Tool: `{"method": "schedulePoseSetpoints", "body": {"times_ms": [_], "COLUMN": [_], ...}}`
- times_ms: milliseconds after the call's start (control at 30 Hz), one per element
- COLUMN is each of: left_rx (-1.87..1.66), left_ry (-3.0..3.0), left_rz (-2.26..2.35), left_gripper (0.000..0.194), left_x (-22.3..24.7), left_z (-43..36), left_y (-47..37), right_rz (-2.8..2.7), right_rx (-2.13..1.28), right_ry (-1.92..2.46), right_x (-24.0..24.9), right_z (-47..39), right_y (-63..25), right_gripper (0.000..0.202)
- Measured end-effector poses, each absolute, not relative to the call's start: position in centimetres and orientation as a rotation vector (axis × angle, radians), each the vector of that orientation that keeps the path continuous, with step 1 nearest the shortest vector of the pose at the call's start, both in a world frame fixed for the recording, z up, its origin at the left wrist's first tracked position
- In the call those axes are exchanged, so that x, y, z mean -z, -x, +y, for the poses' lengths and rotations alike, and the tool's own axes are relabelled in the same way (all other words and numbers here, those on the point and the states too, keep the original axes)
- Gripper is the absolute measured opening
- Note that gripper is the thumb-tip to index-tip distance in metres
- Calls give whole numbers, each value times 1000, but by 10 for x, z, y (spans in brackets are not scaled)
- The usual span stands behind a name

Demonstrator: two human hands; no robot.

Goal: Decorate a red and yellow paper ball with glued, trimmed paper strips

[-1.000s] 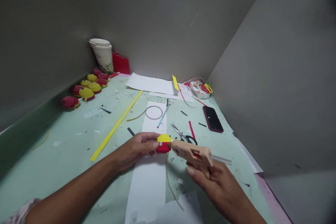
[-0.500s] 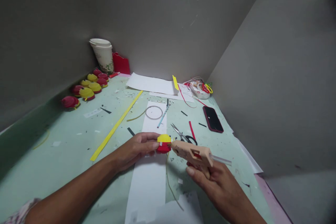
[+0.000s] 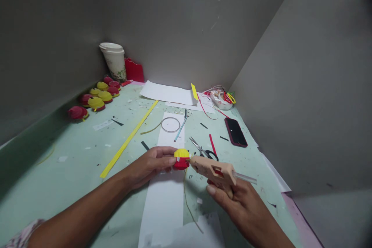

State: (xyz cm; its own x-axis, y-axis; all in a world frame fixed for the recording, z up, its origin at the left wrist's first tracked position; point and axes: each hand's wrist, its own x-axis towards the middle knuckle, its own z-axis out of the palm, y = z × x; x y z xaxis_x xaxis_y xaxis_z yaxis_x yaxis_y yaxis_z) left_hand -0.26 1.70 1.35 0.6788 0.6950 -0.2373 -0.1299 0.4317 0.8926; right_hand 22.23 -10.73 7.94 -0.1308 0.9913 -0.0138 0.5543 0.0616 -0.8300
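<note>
Between the thumb and fingers of my left hand [image 3: 151,166] is a small ridged paper piece [image 3: 181,162], yellow on top and red below, with a small white patch on its side. My right hand [image 3: 235,197] is wrapped round a beige glue gun [image 3: 213,168], a clear glue stick [image 3: 245,178] jutting from its rear. The gun's nozzle meets the right side of the red part; whether glue is flowing cannot be made out. Below both hands lies a long white paper strip [image 3: 167,205]. Just beyond the gun are small black-handled scissors [image 3: 210,155].
Several red and yellow pieces [image 3: 96,103] sit at the left, near paper cups [image 3: 114,62]. A yellow strip [image 3: 130,139], a ring [image 3: 170,124], a patterned stick [image 3: 180,128] and a phone [image 3: 236,132] lie on the table. Walls rise behind and at the right.
</note>
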Motion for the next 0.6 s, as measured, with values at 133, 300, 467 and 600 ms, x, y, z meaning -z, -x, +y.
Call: {"method": "schedulePoseSetpoints", "body": {"times_ms": [133,300,467,600], "left_rx": [-565,-564,-563,-568], "left_ry": [-1001,-971,-968,-950], "left_rz": [649,639,632,653], "left_gripper": [46,44,41,42], "left_x": [-12,-12,-12,-12], "left_z": [18,18,17,17], "left_y": [3,3,3,3], "right_rz": [-1744,-1740,-1744,-1743], "right_rx": [-963,-963,-940,-940], "right_ry": [1541,1545,1562,1550], "right_x": [-76,-75,-78,-78], "right_z": [-109,-108,-107,-107], "right_y": [-224,-224,-222,-222], "right_gripper": [37,37,36,38]}}
